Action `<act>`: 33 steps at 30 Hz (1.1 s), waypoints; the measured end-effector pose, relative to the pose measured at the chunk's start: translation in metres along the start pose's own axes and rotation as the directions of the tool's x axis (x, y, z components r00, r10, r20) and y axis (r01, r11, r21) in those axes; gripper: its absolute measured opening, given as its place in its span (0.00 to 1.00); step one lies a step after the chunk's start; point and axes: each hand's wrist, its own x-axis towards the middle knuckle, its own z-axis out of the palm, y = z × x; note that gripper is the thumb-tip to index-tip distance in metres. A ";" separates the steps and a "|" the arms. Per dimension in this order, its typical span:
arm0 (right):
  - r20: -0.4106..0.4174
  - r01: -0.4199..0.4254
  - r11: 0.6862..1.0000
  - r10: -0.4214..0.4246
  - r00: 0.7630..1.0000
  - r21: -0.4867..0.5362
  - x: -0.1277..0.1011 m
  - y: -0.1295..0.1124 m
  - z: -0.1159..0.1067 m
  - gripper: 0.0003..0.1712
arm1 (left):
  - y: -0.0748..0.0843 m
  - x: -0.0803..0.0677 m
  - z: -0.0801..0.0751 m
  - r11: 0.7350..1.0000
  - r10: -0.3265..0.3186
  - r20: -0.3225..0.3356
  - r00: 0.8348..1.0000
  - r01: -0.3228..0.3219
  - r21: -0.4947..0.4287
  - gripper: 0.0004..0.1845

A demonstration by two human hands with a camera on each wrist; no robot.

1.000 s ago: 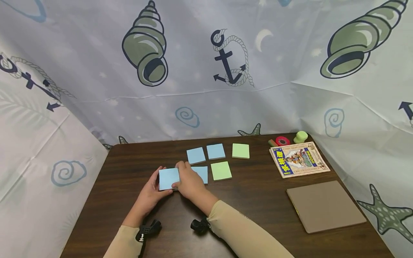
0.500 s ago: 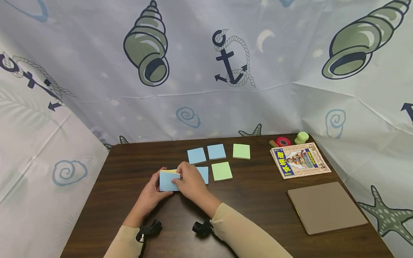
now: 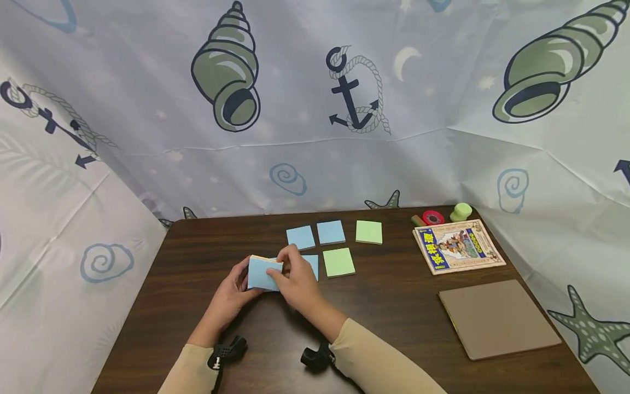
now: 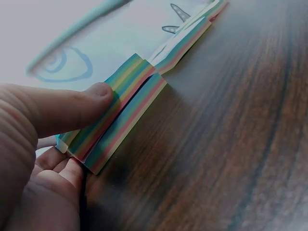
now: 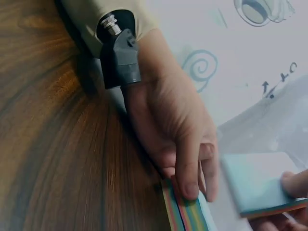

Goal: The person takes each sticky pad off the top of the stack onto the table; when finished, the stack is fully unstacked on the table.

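In the head view, my left hand (image 3: 228, 301) holds a stack of light blue sticky note pads at the table's left-centre. My right hand (image 3: 301, 284) pinches the top pad (image 3: 262, 272), tilted with its yellowish far edge showing. The left wrist view has the left thumb (image 4: 72, 108) pressing a pad with rainbow-striped sides (image 4: 115, 106), over another striped pad (image 4: 130, 127). In the right wrist view, the right fingertips (image 5: 293, 185) grip a pale blue pad (image 5: 255, 180) apart from the striped stack (image 5: 178, 211) under my left hand. A blue pad (image 3: 313, 265) is partly hidden behind the right hand.
Two blue pads (image 3: 301, 237) and two green pads (image 3: 338, 262) lie further back. At the right are booklets (image 3: 458, 246), a flat brown board-like item (image 3: 499, 319), a red ring-shaped item (image 3: 433, 218) and a light green knob-like piece (image 3: 461, 212). Printed cloth (image 3: 305, 109) hangs behind the table.
The top blue pad has tipped up and shifted right with my right hand, baring a yellowish edge and some blue beneath it. My left hand has stayed nearly in place.
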 end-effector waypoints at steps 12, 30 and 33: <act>-0.182 0.168 0.980 -0.147 0.972 0.106 -0.014 0.026 -0.064 0.15 | -0.001 0.000 0.001 1.000 -0.009 -0.024 1.000 0.009 0.013 0.55; -0.401 0.056 0.998 -0.045 0.915 0.017 -0.054 0.099 -0.169 0.17 | 0.000 -0.001 0.002 1.000 -0.004 -0.007 1.000 0.004 -0.007 0.54; -0.440 -0.009 0.991 0.067 0.895 0.133 -0.053 0.104 -0.178 0.19 | 0.000 -0.002 0.002 1.000 -0.011 -0.017 1.000 0.012 0.018 0.53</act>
